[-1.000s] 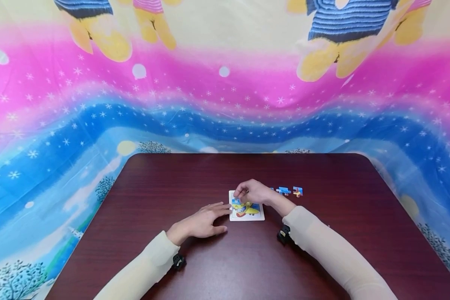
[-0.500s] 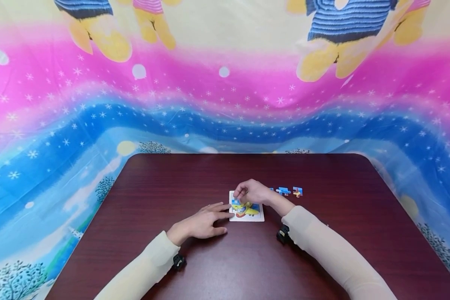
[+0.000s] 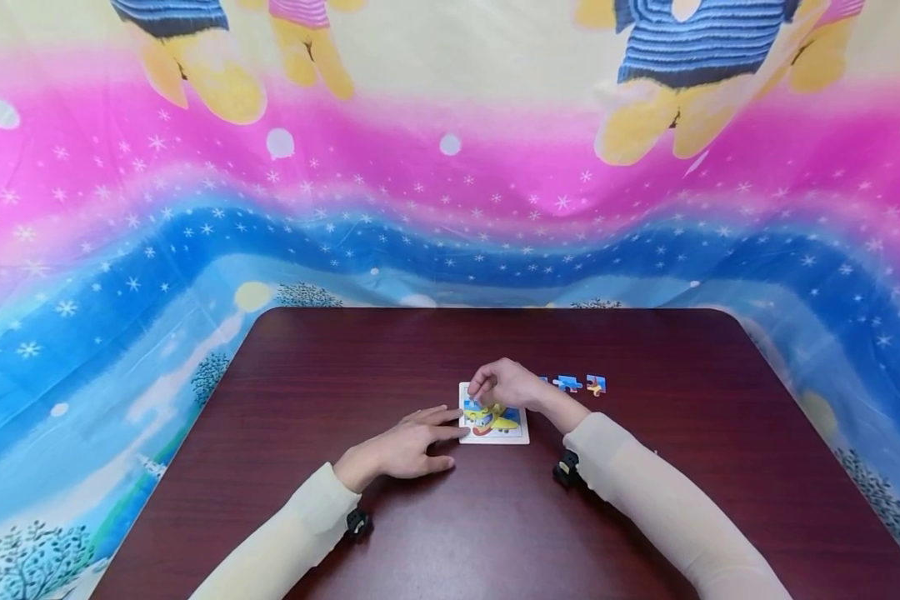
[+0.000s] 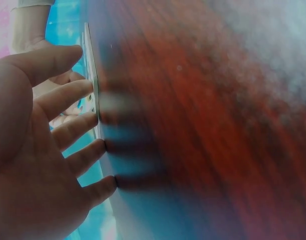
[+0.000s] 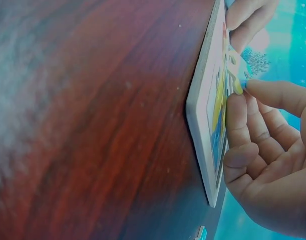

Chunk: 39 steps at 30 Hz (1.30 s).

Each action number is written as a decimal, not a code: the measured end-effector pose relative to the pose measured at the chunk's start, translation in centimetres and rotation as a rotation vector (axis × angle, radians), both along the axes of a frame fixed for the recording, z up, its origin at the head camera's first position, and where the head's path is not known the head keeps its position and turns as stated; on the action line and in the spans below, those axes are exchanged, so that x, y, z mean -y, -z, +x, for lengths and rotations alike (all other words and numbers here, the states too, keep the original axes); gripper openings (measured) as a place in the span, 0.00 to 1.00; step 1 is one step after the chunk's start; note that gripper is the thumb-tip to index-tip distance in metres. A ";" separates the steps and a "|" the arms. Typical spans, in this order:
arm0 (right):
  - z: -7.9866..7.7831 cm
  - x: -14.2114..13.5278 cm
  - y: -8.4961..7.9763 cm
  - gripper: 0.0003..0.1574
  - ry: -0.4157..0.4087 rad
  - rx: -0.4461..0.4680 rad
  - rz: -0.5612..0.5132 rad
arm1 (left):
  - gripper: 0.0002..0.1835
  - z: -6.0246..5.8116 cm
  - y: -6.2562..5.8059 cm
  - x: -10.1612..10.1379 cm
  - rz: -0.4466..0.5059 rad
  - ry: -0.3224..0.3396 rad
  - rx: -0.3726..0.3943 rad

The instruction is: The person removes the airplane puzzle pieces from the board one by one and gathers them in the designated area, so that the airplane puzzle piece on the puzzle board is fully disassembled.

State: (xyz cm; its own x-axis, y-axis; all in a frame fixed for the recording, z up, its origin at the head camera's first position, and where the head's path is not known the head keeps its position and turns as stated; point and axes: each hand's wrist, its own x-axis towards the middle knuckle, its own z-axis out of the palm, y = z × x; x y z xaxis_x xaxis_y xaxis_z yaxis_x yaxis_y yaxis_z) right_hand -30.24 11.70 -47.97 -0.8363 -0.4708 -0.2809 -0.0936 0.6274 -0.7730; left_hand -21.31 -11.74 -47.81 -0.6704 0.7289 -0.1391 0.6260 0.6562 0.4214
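A square puzzle board (image 3: 525, 429) with a pale rim and a yellow airplane picture lies on the table. My right hand (image 3: 506, 383) hangs over its far left part and pinches a small yellow and blue puzzle piece (image 5: 238, 72) between thumb and index finger. In the right wrist view the piece is tilted, its lower edge close over the picture. My left hand (image 3: 412, 442) lies palm down at the board's left side, fingers spread and straight, with fingertips (image 4: 87, 87) on the rim. The right hand covers the board's far part in the head view.
Several loose puzzle pieces lie in a row right of the board, among them a blue piece (image 3: 567, 383) and a blue, red and yellow piece (image 3: 596, 384). The dark wooden table (image 3: 450, 533) ends at a printed curtain (image 3: 450, 217) behind it.
My left index finger has slid slightly onto the board's rim. The puzzle piece in my right hand has shifted a little at the board's far left; the right hand barely moves.
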 end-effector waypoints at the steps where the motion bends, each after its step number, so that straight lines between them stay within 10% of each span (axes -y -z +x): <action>1: 0.0 0.0 0.0 0.07 0.001 -0.002 0.002 | 0.27 0.0 0.0 0.0 0.001 0.002 -0.003; 39: 0.1 0.2 -0.3 0.05 0.010 0.020 0.015 | 0.28 -0.2 0.4 0.1 -0.011 -0.003 0.000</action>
State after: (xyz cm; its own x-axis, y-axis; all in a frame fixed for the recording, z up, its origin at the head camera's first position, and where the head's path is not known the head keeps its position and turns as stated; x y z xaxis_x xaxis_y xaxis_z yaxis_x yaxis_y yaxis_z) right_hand -30.19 11.54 -47.72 -0.8350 -0.4585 -0.3042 -0.0723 0.6395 -0.7654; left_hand -21.55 -11.82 -48.20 -0.6726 0.7253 -0.1467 0.6240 0.6625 0.4144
